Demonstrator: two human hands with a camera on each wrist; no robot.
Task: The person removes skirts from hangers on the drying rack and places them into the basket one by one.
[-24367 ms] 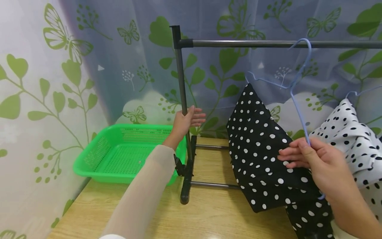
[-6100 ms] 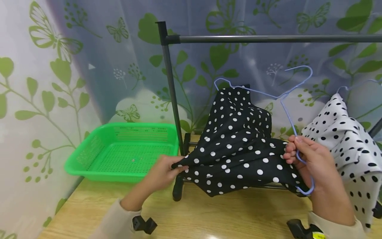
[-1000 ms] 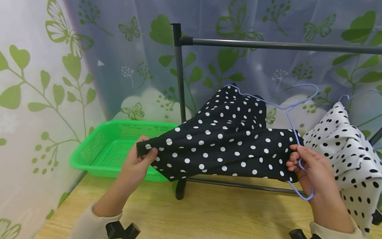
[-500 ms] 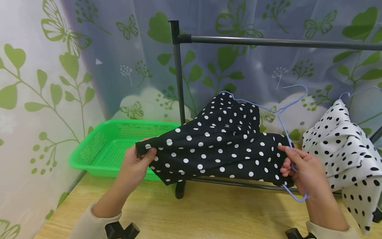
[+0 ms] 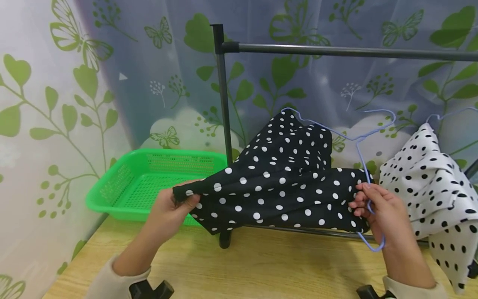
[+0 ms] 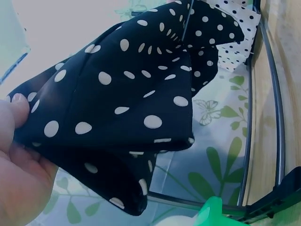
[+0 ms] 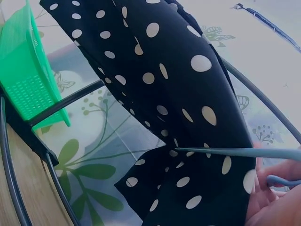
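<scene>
A black cloth with white dots [image 5: 276, 182] spreads between both hands, draped about a light blue clothes hanger [image 5: 358, 138]. At the cloth's left corner, my left hand [image 5: 169, 214] pinches the edge between thumb and fingers. My right hand [image 5: 386, 211] holds the hanger's right side, fingertips against the cloth's right end. The hanger's hook points right, below the rail and apart from it. In the left wrist view the cloth [image 6: 108, 89] hangs in folds from the thumb. The right wrist view shows the hanger [image 7: 235, 151] crossing the cloth; part of the hanger is hidden.
A dark metal garment rack [image 5: 223, 95] stands on the wooden table [image 5: 261, 265], its rail [image 5: 317, 50] running across the back. Left of its post sits a green perforated basket [image 5: 123, 195]. A white cloth with black dots [image 5: 433, 178] hangs on another hanger at right.
Since the oldest frame, the left hand has gone from the rack post to the cloth's edge and drawn it left. The hanger has dropped below the rail; lately it shifts only slightly.
</scene>
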